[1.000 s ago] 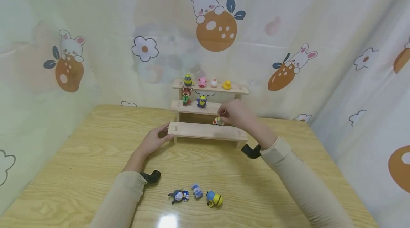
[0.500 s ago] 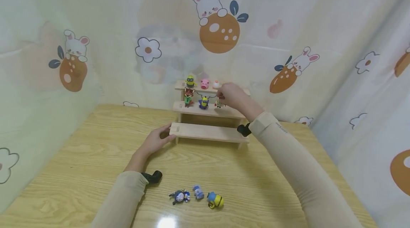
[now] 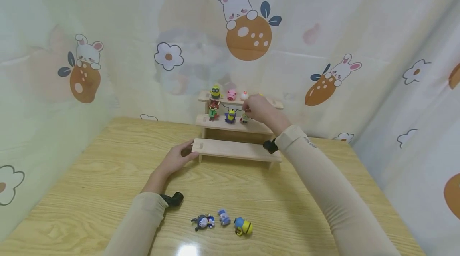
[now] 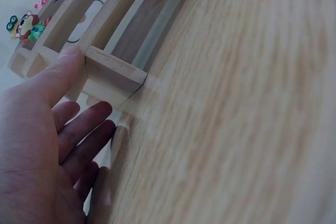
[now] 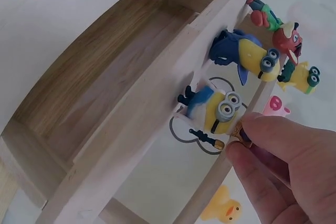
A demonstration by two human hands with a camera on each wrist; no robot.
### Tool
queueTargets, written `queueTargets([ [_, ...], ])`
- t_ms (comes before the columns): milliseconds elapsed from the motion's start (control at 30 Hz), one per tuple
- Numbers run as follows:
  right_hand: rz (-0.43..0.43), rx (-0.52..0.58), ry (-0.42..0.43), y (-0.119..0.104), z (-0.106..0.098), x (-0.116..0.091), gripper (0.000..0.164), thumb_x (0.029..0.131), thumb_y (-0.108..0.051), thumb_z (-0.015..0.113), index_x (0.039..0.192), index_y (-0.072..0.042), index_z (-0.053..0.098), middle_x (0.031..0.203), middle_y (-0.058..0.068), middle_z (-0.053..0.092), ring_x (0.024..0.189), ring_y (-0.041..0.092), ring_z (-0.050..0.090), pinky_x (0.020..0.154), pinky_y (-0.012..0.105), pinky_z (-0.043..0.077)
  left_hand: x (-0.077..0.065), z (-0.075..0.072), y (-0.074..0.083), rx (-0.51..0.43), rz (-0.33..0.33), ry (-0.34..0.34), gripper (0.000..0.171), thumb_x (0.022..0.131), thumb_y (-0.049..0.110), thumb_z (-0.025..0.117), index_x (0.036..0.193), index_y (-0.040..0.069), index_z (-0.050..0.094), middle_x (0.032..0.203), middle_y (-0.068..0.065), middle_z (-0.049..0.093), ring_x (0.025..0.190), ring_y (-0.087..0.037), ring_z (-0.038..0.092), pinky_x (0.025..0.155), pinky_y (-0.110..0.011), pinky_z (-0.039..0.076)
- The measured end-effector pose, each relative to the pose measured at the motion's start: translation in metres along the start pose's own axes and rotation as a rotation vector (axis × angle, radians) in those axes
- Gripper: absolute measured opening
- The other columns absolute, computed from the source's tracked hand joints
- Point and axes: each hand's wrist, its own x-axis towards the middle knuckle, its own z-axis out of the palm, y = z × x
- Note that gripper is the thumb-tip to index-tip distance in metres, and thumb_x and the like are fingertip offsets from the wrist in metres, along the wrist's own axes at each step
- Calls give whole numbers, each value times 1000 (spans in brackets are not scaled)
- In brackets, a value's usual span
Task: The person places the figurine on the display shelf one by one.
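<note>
On the wooden three-step shelf (image 3: 233, 149), my right hand (image 3: 265, 111) pinches the top of a minion figure (image 5: 212, 109) between thumb and fingertips. This figure wears blue and white, with a small dark staff at its side, and its feet are at the middle step. Beside it stand a caped minion (image 3: 230, 116) and a fox figure (image 3: 213, 110). My left hand (image 3: 176, 159) is at the left end of the bottom step, thumb (image 4: 67, 65) touching the wood and fingers loosely bent below.
Along the top step are a green-and-yellow minion (image 3: 215, 92), a pink pig (image 3: 231, 95), a white chicken (image 3: 244, 95) and a yellow duck (image 5: 221, 205). Nearer on the table (image 3: 287, 208) lie a dark figure (image 3: 203, 221), a blue-grey figure (image 3: 224, 217) and another minion (image 3: 243, 226). A patterned curtain (image 3: 194, 16) hangs behind.
My right hand has carried the minion figure from above the bottom step up and back to the middle step, beside the caped minion. The left hand has stayed at the shelf's end.
</note>
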Motion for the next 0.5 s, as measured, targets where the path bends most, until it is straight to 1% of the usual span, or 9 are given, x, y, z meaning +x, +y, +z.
queueTargets([
  [100,-5,7,-3,-1,0,1,15,87,-7,65,100,-1,72,97,14,72,90,25,67,82,36,55,1,0,0,1,6,-1,76,88,51,61,147,10,36,133,-13,57,131,-32,45,112,-53,29],
  [333,20,18,-1,-4,2,0,16,88,-6,65,101,-1,72,99,13,72,90,25,67,82,36,54,0,0,1,7,-4,-2,77,88,53,60,147,11,36,134,-13,57,133,-32,43,113,-53,28],
  [500,24,5,-4,-6,3,-1,16,88,-6,65,102,-2,72,100,13,72,91,25,66,82,36,54,-1,0,1,3,-7,-2,77,88,53,60,147,11,36,133,-13,57,132,-32,44,113,-52,28],
])
